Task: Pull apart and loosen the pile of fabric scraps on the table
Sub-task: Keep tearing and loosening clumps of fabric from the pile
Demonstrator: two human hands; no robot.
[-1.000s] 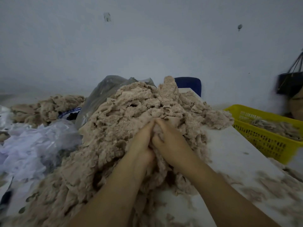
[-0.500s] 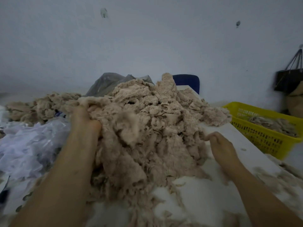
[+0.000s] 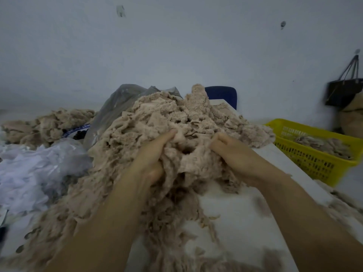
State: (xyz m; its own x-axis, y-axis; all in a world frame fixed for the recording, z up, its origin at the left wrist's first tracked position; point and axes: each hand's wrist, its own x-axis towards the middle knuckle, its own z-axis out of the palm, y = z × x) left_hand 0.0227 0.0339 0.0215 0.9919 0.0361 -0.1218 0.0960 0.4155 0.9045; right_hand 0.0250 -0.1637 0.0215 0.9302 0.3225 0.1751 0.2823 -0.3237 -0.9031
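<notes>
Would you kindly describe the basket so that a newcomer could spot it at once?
Start at the big beige pile of fabric scraps in the middle of the white table. Just right of the table's edge sits the basket, below a hanging black bag. It alone is bright yellow plastic with slotted walls.

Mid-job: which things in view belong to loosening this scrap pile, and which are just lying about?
Job: large beige pile of fabric scraps; left hand and right hand, both gripping it; white table under it.
Lying about: yellow plastic basket; crumpled white plastic sheet; grey plastic bag; blue chair back; black handbag; smaller beige scrap heap, far left.
</notes>
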